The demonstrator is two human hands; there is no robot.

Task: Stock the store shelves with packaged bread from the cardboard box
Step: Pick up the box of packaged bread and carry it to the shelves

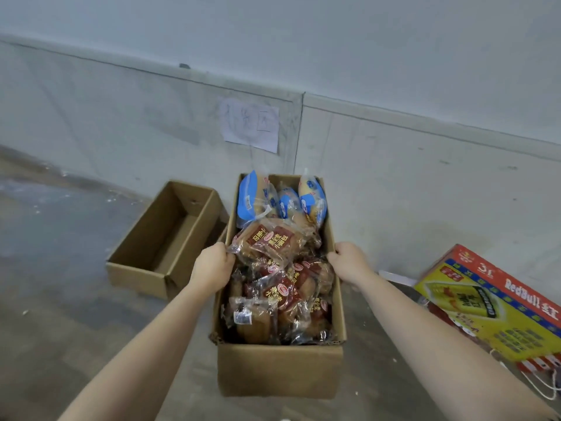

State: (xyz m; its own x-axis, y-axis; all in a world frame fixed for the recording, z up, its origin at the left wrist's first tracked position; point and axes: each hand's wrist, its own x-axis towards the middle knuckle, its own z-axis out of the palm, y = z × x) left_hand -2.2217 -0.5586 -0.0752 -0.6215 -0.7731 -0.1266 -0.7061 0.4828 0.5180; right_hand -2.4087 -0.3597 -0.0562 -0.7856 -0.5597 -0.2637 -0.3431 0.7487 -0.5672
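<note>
**A:** Where do we locate the task's thing?

**B:** The cardboard box [279,369] lies at centre, open-topped, with its long axis running away from us. Brown packaged bread [268,243] with red labels fills the near and middle parts. Blue-and-white packs [252,199] stand upright at the far end.

**A:** Which step do we read here?

**B:** We judge it the carrying step. The box is taken by its sides and no pack has been drawn out. We cannot tell whether it rests on the floor [60,299] or is just lifted.

**A:** What does the next move call for?

**B:** It calls for an even, level lift, because the load is heaped to the rim and loose packs could slide. No shelves are in view, so we would have to turn away from the wall [394,192].

**A:** And the hands?

**B:** The left hand [212,265] is curled over the left long rim, against the topmost brown pack. The right hand [349,261] is curled over the opposite rim. Both grip cardboard, not bread. The forearms reach forward and down, nearly straight, and converge on the box.

**A:** Surroundings?

**B:** A second open carton [133,278] sits just beside the box on our left. A Red Bull carton [491,311] lies tilted on our right. A paper sheet [250,126] hangs on the wall behind.
</note>
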